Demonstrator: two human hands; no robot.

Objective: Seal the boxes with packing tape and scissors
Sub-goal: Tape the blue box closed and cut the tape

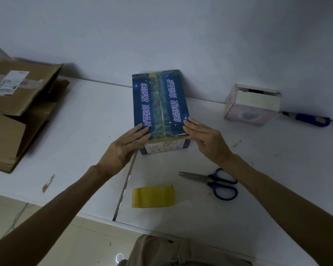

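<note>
A blue printed box stands in the middle of the white table, its two top flaps closed with a strip of tape along the seam. My left hand lies flat on the near left corner of the lid. My right hand presses with straight fingers on the near right corner. A yellow roll of packing tape lies on the table in front of the box. Blue-handled scissors lie to the right of the roll, blades pointing left.
Several brown cardboard boxes are stacked at the left. A small pale box with an open top stands at the back right, and a blue-handled tool lies behind it. A white wall runs along the table's back.
</note>
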